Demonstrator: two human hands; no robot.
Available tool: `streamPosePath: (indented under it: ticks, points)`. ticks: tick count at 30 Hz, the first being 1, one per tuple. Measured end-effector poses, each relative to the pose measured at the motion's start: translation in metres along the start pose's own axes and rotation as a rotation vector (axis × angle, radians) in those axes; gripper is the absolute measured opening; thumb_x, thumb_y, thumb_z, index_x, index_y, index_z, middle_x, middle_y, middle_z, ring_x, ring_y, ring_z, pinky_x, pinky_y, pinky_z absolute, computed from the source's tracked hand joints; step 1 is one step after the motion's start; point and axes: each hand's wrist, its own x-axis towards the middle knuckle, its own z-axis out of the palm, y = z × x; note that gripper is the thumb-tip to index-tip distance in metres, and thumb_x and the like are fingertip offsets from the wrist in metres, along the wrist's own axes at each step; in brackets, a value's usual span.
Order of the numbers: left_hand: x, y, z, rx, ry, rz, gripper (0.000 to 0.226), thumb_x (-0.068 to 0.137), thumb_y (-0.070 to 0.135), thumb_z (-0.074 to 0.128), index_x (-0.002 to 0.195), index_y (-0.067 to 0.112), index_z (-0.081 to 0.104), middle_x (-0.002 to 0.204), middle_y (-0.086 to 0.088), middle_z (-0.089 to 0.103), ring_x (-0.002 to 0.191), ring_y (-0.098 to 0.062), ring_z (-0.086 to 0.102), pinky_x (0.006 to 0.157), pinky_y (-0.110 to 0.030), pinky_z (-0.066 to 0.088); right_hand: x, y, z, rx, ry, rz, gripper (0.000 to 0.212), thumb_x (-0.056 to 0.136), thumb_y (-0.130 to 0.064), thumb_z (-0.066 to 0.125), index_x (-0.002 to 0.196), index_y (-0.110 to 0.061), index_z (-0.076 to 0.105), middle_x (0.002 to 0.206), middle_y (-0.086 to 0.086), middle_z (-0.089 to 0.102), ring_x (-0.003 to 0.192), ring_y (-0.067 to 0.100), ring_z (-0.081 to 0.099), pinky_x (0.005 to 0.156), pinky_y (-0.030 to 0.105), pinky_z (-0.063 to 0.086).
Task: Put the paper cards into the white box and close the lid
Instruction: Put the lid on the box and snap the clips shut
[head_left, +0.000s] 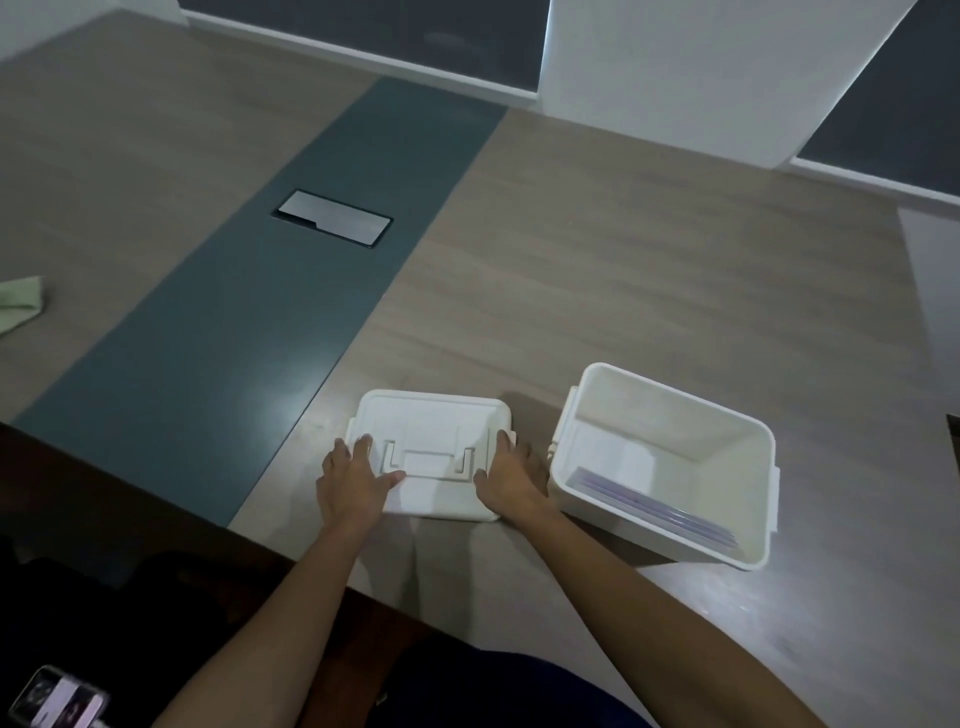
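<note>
The white box (670, 410) stands open on the wooden table at the right, and the purple-edged paper cards (657, 506) lie flat on its floor near the front wall. To its left the white lid (428, 415) lies flat on the table, handle side up. My left hand (353, 480) rests on the lid's left edge with fingers spread over it. My right hand (511, 480) holds the lid's right edge, between lid and box. Both hands grip the lid from its sides.
A dark teal strip (249, 332) runs across the table with a metal cable hatch (332, 217) in it. A green cloth (18, 304) lies at the far left. The table's dark front edge (130, 467) is near me; a phone (57, 699) shows at bottom left.
</note>
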Motion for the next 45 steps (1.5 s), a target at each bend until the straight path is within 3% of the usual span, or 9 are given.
streamPosePath:
  ticks: [5,9,13,18,22,30,33,36,45]
  points:
    - [0.000,-0.002,-0.002,-0.081,0.035,-0.027,0.084,0.072,0.044,0.078,0.141,0.016,0.040,0.146,-0.017,0.038,0.132,-0.033,0.034,0.104,-0.047,0.035,0.004,-0.004,-0.002,0.184,0.013,0.006,0.070,0.088,-0.037,0.053,0.148,-0.019,0.024,0.144,0.015,0.042,0.130,0.036,0.041,0.105,0.043,0.038]
    - [0.001,0.002,-0.005,-0.243,0.066,-0.095,0.092,0.067,0.039,0.084,0.142,0.014,0.038,0.137,-0.018,0.044,0.123,-0.035,0.046,0.099,-0.048,0.042,0.006,-0.006,-0.009,0.498,0.070,0.054,0.064,0.084,-0.024,0.060,0.143,-0.018,0.036,0.131,0.011,0.057,0.119,0.032,0.055,0.097,0.038,0.046]
    - [0.009,0.003,-0.017,-0.342,0.149,-0.158,0.090,0.070,0.040,0.082,0.141,0.006,0.037,0.131,-0.021,0.042,0.114,-0.038,0.051,0.093,-0.045,0.046,0.006,-0.017,-0.020,0.530,0.145,0.039,0.056,0.084,-0.020,0.060,0.137,-0.010,0.043,0.133,0.015,0.052,0.122,0.034,0.049,0.101,0.040,0.042]
    - [0.021,0.017,-0.046,-0.419,0.281,-0.182,0.066,0.073,0.043,0.077,0.118,-0.001,0.056,0.118,-0.021,0.048,0.103,-0.038,0.053,0.089,-0.042,0.045,0.004,-0.038,-0.052,0.516,0.270,-0.045,0.058,0.087,-0.025,0.061,0.140,-0.009,0.043,0.135,0.018,0.047,0.127,0.036,0.043,0.105,0.041,0.036]
    - [0.028,0.033,-0.078,-0.500,0.366,-0.175,0.060,0.072,0.045,0.076,0.109,0.000,0.061,0.115,-0.021,0.055,0.099,-0.036,0.055,0.086,-0.040,0.045,-0.004,-0.055,-0.085,0.583,0.369,-0.139,0.059,0.087,-0.026,0.062,0.141,-0.011,0.043,0.134,0.016,0.048,0.128,0.033,0.039,0.105,0.037,0.033]
    - [0.031,0.099,-0.119,-0.594,0.439,-0.015,0.056,0.067,0.051,0.078,0.092,0.004,0.059,0.105,-0.016,0.050,0.090,-0.034,0.055,0.081,-0.039,0.047,-0.010,-0.039,-0.154,0.692,0.608,-0.162,0.051,0.085,-0.023,0.062,0.134,-0.011,0.053,0.127,0.013,0.053,0.123,0.028,0.041,0.100,0.029,0.032]
    - [0.031,0.129,-0.118,-0.573,0.389,0.071,0.063,0.067,0.054,0.078,0.103,0.005,0.061,0.108,-0.013,0.048,0.094,-0.033,0.055,0.080,-0.036,0.046,-0.011,-0.014,-0.171,0.731,0.672,-0.114,0.050,0.085,-0.020,0.063,0.133,-0.009,0.055,0.123,0.014,0.054,0.121,0.028,0.042,0.100,0.028,0.032]
    - [0.028,0.165,-0.108,-0.568,0.330,0.177,0.076,0.067,0.055,0.077,0.122,0.006,0.059,0.116,-0.013,0.049,0.102,-0.031,0.055,0.091,-0.038,0.047,-0.013,0.023,-0.185,0.779,0.727,-0.023,0.047,0.082,-0.018,0.063,0.128,-0.008,0.060,0.119,0.015,0.057,0.118,0.028,0.046,0.097,0.028,0.035]
    - [-0.014,0.257,-0.055,-0.510,0.184,0.453,0.079,0.062,0.057,0.080,0.117,0.005,0.059,0.114,-0.009,0.051,0.104,-0.027,0.056,0.092,-0.037,0.046,-0.051,0.145,-0.198,0.795,0.815,0.231,0.045,0.078,-0.018,0.064,0.123,-0.014,0.064,0.116,0.013,0.064,0.111,0.029,0.056,0.096,0.039,0.047]
